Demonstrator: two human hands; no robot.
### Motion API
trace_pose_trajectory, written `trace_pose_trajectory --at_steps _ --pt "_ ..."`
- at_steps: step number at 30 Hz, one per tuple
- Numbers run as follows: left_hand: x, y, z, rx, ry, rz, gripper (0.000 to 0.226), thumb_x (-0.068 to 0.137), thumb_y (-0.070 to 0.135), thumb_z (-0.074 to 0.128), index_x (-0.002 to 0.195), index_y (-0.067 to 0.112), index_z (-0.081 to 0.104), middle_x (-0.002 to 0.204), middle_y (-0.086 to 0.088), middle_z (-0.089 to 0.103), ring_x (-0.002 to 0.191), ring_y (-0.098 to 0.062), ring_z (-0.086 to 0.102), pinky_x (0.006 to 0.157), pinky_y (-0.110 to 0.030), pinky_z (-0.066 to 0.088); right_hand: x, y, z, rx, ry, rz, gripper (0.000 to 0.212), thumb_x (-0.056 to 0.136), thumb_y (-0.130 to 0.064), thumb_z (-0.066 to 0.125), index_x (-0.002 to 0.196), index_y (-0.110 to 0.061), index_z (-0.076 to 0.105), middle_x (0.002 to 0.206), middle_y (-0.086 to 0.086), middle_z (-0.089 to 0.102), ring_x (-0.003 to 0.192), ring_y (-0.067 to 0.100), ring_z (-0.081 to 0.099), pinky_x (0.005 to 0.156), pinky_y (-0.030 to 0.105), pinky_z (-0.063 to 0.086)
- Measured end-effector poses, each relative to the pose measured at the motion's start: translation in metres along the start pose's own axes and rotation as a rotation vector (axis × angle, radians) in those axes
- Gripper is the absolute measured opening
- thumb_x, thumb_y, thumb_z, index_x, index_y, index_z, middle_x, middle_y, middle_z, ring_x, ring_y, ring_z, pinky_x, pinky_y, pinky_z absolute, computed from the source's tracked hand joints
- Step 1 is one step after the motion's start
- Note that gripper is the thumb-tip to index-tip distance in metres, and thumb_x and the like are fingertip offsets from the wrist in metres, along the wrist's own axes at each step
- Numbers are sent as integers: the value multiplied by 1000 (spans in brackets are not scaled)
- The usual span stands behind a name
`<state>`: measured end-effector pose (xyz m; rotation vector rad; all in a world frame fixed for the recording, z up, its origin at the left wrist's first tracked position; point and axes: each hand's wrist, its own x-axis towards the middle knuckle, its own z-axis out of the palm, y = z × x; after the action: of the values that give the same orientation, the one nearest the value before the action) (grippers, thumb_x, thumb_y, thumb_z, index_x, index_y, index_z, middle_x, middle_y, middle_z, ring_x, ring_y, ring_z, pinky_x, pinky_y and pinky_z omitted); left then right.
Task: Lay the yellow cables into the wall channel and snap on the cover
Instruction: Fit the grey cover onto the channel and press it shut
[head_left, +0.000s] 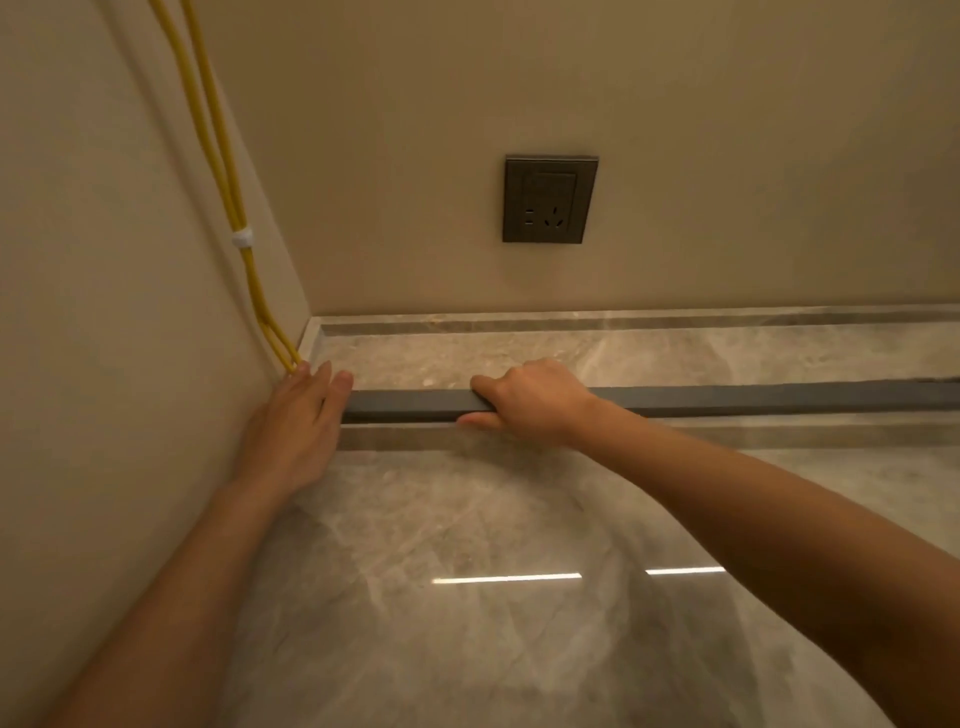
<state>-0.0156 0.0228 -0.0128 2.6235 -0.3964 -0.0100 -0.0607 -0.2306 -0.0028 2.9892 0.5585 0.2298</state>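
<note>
- Head view: two thin yellow cables (235, 218) run down the beige left wall from the upper left of the frame. A small white tie (242, 239) binds them, and they end in the corner at centre left.
- A long dark grey plastic channel strip (405, 406) lies level across the middle of the frame, on a ledge of glossy grey marble (467, 519), and runs off the right edge. Whether its cover is already on cannot be told.
- A dark grey wall socket (549, 199) sits on the back wall, above the strip and well apart from it.
- Likely risk: the cables turn sharply where they meet the strip's left end. They could be pinched under the cover's edge or spring back out, so the cover would not seat.
- Likely risk: pressing at one spot only could leave the cover crooked along its length.
- The left hand (298, 421) lies flat with its fingers straight and close together. Its fingertips sit at the strip's left end, touching or just beside the cable ends.
- The right hand (527, 402) grips the strip, its fingers curled over the top and its thumb along the near side.
</note>
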Motion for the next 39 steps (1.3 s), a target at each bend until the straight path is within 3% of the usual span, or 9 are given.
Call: trace_pose_trajectory --at_steps 3,6,11,21,24,27,31,36,39 --pt "2 -4 2 -43 -4 -8 56 99 39 22 144 9 30 154 -8 26 143 -18 16 116 -37 16 4 15 3 13 -1 7 52 89 -64 28 102 -17 48 76 12 65 59 30 54 51 30 30" --pt "0 -6 4 -51 -14 -33 67 91 55 18 144 16 34 154 -7 24 144 -16 13 116 -37 16 12 21 6 -4 -26 -2 51 89 -64 27 103 -18 45 74 10 64 53 26 47 49 31 34" --pt "1 -8 9 -67 15 -45 65 93 56 22 145 18 29 155 -5 20 144 -12 10 114 -32 13 21 21 16 -55 -44 -12 57 85 -69 28 107 -20 44 75 7 65 53 23 46 49 30 33" --pt "-1 -11 12 -83 61 -32 69 90 60 21 143 19 33 155 -4 21 143 -13 14 112 -30 17 18 17 17 -129 108 -68 56 81 -69 39 84 -16 61 78 3 63 73 22 55 48 28 29" --pt "-2 -12 13 -148 67 -28 66 91 57 23 143 19 35 155 -4 21 143 -11 13 110 -24 13 18 14 16 -120 87 -59 57 83 -67 40 89 -15 63 83 5 63 76 23 55 59 31 36" --pt "-7 -10 15 -274 97 -17 53 96 46 31 141 18 38 153 -3 27 141 -8 16 108 -19 10 18 6 23 -31 19 -31 56 84 -67 39 96 -17 60 89 4 62 79 23 55 69 32 39" --pt "-20 -2 21 -551 335 -42 37 96 25 46 132 16 51 133 4 51 122 -3 43 101 -16 30 20 -1 28 83 14 39 51 82 -66 42 89 -17 55 84 3 59 71 20 53 58 29 35" --pt "-28 7 29 -939 494 -370 36 91 15 57 127 15 53 119 5 58 104 -2 56 83 -10 43 17 5 25 106 12 61 51 78 -70 43 82 -19 51 78 -1 57 62 13 41 53 27 31" --pt "-17 10 27 -1308 460 -605 37 90 13 57 127 11 52 119 -3 60 107 -11 57 89 -22 43 14 6 20 105 24 41 51 77 -70 42 80 -20 50 74 -3 55 59 12 40 51 26 29"
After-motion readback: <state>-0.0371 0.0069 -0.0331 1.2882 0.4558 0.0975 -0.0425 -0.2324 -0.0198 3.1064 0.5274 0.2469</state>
